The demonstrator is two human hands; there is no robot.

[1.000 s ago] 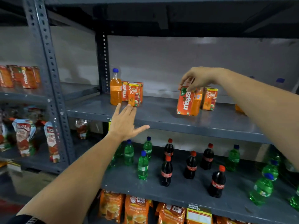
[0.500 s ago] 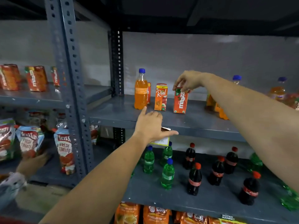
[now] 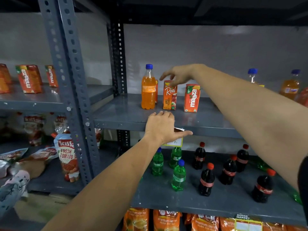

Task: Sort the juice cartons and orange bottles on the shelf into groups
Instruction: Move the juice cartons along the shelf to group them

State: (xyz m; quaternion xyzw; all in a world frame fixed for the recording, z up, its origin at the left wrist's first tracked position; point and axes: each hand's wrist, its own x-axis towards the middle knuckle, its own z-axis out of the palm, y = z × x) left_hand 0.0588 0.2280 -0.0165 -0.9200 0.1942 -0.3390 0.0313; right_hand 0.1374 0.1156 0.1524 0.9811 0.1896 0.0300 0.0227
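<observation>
Head view: your right hand (image 3: 179, 75) empty, fingers spread wide, hovering over Real apple carton (image 3: 169, 95) at frame centre. Left hand (image 3: 162, 126) empty, flat on shelf edge (image 3: 116, 121). Maaza carton (image 3: 191, 98) stands just right of it, orange bottle (image 3: 148, 88) just left; more bottles far right. Risk: cartons light, closely spaced; your splayed fingers could topple neighbour or knock bottle while reaching.
</observation>
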